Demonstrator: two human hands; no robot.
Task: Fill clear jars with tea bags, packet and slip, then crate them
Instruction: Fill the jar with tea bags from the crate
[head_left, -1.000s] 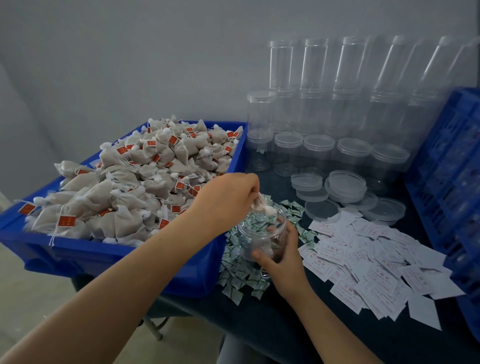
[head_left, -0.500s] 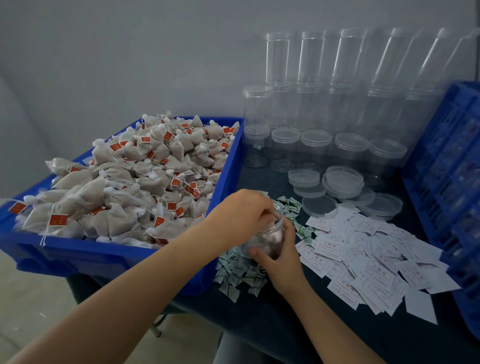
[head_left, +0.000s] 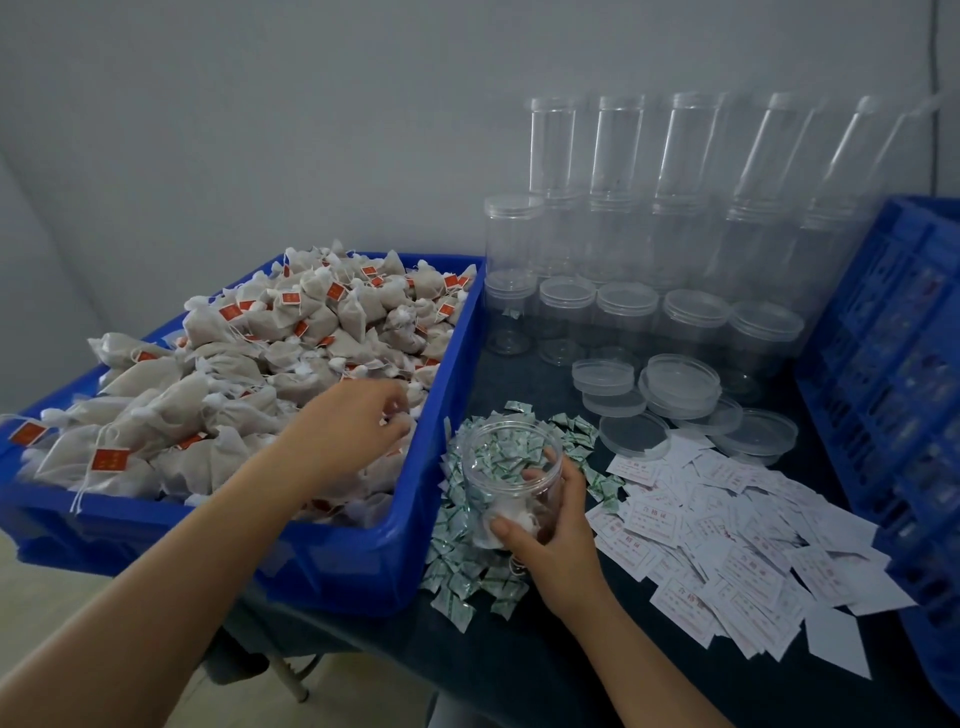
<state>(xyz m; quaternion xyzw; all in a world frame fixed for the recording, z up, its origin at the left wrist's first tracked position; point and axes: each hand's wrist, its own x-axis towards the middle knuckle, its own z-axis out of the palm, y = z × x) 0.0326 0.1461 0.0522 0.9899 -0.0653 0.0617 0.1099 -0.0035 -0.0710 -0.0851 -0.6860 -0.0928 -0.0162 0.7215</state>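
My right hand (head_left: 550, 540) grips an open clear jar (head_left: 511, 457), tilted toward the left over the pile of small green-and-white packets (head_left: 467, 571). At least one white tea bag (head_left: 511, 514) lies at the jar's bottom. My left hand (head_left: 353, 426) is over the near right corner of the blue bin (head_left: 363, 566), which is heaped with tea bags (head_left: 234, 374) bearing red tags. Its thumb and fingertips pinch together on a white tea bag top. White printed slips (head_left: 727, 545) are spread on the dark table right of the jar.
Several loose clear lids (head_left: 680, 379) lie behind the slips. Rows of empty lidded jars (head_left: 623, 312) stand stacked against the wall. A blue latticed crate (head_left: 893, 364) stands along the table's right edge.
My left hand has left the jar's mouth and moved left into the bin of tea bags. The jar stays in my right hand, now with its mouth uncovered.
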